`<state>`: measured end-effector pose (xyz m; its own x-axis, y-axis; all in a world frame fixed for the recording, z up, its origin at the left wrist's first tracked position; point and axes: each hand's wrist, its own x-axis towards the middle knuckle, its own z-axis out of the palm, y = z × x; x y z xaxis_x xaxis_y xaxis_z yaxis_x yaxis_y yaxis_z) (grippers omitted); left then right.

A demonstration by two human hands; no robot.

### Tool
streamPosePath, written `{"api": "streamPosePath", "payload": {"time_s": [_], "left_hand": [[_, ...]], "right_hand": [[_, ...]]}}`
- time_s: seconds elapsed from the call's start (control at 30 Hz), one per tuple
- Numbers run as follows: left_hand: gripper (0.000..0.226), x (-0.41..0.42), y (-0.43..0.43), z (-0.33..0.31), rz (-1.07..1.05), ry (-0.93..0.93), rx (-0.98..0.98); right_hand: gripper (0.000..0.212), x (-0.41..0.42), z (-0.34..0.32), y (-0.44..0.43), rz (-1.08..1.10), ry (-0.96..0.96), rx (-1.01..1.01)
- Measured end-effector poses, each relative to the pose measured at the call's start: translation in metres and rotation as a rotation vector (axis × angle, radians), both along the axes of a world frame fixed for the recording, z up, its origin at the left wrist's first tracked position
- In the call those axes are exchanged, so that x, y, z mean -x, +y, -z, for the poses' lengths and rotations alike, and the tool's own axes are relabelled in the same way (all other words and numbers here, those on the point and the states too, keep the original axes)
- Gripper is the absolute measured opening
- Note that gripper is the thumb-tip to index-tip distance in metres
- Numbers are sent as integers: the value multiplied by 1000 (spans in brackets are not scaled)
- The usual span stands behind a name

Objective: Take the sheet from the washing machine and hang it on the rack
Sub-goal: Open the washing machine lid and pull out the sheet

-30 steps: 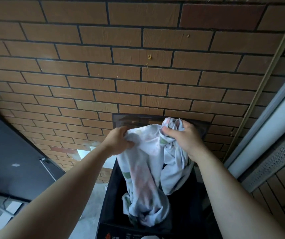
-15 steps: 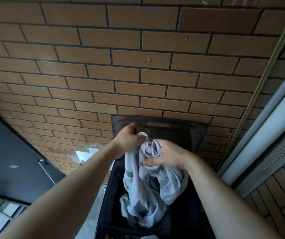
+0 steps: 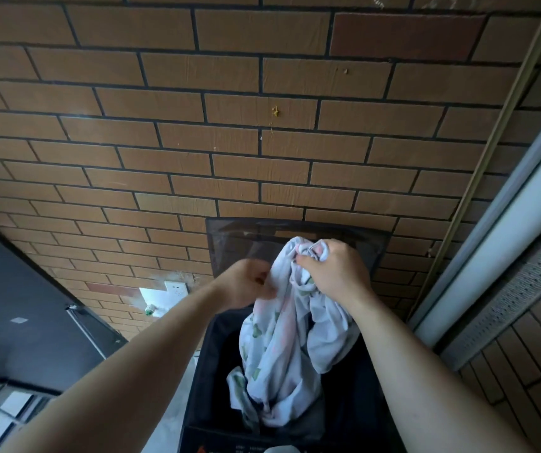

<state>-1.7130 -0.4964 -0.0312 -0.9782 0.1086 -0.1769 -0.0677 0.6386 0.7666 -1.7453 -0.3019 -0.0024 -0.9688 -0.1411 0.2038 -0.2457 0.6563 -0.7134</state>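
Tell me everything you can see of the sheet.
The sheet is thin, pale white cloth with a faint green and pink print, bunched and twisted into a hanging rope. The right hand grips its top bunch. The blurred left hand meets its left edge, grip unclear. Its lower end lies crumpled inside the dark washing machine, in front of the raised lid.

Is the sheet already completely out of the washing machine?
No: the right hand grips the bunched top of the sheet, but its lower end hangs down inside the dark tub of the washing machine.
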Motion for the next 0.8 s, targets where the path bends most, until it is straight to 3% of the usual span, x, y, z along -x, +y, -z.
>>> {"api": "streamPosePath", "payload": {"time_s": [0.07, 0.1, 0.17, 0.3, 0.37, 0.4, 0.43, 0.47, 0.53, 0.6, 0.7, 0.8], "left_hand": [[28, -2, 7, 20, 52, -56, 296], [34, -3, 8, 31, 37, -88, 341], [35, -4, 6, 42, -63, -92, 308], [32, 5, -1, 7, -206, 213, 272], [30, 12, 0, -28, -185, 440, 303], [24, 16, 1, -43, -143, 529, 320], [18, 17, 3, -54, -73, 588, 322], [19, 17, 7, -60, 1, 603, 316], [27, 11, 17, -61, 99, 586, 313], [25, 6, 19, -54, 55, 562, 254], [37, 4, 4, -42, -74, 380, 67], [25, 1, -6, -19, 26, 136, 282]], "right_hand": [[40, 1, 0, 2, 37, 50, 9], [40, 0, 0, 3, 50, 48, 17], [40, -1, 2, 8, 49, 27, 0], [32, -2, -1, 17, -139, -116, -237], [87, -4, -1, 17, -279, -256, -269], [105, -5, 2, 14, -325, -300, -268], [109, -8, 5, 9, -372, -307, -228], [100, -10, 9, 5, -421, -303, -154], [52, -11, 20, -2, -466, -301, -43], [22, -12, 25, -4, -418, -292, 21], [21, -4, 23, 4, -195, -215, 113], [19, 6, 20, 14, -34, -101, 173]]}}
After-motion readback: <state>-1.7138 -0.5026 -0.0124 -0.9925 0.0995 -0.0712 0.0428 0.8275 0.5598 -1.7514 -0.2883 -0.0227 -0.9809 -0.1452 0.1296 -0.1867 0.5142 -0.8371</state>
